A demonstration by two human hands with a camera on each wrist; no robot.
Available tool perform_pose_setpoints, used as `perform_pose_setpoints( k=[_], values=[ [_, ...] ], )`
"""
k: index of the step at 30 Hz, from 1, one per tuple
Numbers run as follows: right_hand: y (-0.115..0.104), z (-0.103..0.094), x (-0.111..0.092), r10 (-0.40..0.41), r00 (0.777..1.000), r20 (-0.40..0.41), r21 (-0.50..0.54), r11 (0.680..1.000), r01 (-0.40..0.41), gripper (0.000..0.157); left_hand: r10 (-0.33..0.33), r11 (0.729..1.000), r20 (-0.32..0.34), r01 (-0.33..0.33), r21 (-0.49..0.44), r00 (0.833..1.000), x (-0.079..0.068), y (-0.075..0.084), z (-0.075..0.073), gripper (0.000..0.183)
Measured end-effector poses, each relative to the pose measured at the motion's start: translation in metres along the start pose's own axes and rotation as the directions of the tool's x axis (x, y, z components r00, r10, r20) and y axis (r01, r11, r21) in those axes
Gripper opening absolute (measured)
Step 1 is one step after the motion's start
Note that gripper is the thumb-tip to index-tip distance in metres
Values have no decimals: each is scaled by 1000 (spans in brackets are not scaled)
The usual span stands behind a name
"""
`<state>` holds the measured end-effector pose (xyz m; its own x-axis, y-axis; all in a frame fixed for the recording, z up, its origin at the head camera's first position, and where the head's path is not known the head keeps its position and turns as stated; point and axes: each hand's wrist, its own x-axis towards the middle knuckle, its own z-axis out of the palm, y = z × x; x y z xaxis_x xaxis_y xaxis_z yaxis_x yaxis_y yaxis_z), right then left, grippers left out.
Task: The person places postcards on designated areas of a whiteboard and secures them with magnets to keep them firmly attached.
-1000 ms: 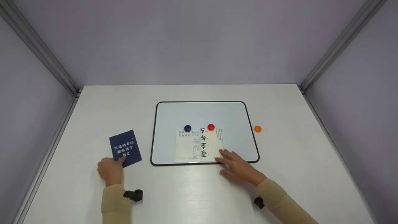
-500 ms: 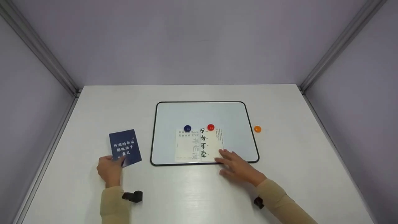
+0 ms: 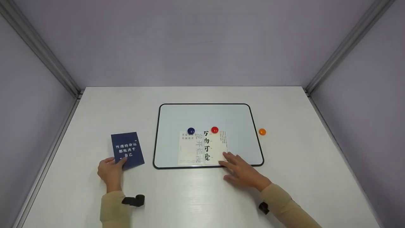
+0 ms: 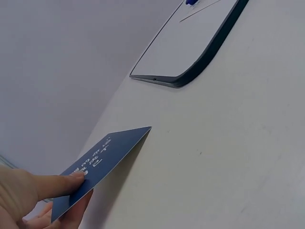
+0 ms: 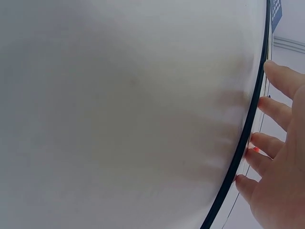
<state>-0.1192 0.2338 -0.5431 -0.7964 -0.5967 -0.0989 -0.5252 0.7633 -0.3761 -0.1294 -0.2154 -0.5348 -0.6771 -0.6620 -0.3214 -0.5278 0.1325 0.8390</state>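
Note:
My left hand (image 3: 110, 172) pinches a dark blue card (image 3: 127, 148) with white Chinese writing by its lower left corner. In the left wrist view the thumb lies on top of the card (image 4: 107, 157), the other fingers are beneath, and its near edge is tilted up off the table. My right hand (image 3: 243, 171) lies with fingers spread at the lower right of a framed whiteboard (image 3: 177, 115), fingertips at a cream card (image 3: 216, 147) with black writing. A red round magnet (image 3: 214, 129) sits at that card's top. Beside it, a white card (image 3: 190, 152) has a dark blue magnet (image 3: 191, 130) at its top.
An orange magnet (image 3: 262, 131) lies on the white table (image 3: 300, 152) just right of the whiteboard. Grey walls (image 3: 202, 44) enclose the back and both sides of the table. Black wrist cameras (image 3: 134, 200) are strapped to both sleeves.
My left hand has shifted slightly left and its grip on the blue card has changed a little, the card turning slightly upright. The right hand has stayed where it was.

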Motion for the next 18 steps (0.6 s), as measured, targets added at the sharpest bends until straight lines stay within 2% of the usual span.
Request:
perform_pose_setpoints(
  k=[8, 18],
  values=[
    [0, 0, -1, 19, 1000, 1, -1, 1000, -19, 56, -8, 1000, 7, 8, -5, 1000, -2, 2, 1, 53],
    [-2, -1, -2, 29, 1000, -7, 28, 999, -29, 56, 33, 999, 22, -33, -8, 999, -8, 7, 4, 49]
  ],
)
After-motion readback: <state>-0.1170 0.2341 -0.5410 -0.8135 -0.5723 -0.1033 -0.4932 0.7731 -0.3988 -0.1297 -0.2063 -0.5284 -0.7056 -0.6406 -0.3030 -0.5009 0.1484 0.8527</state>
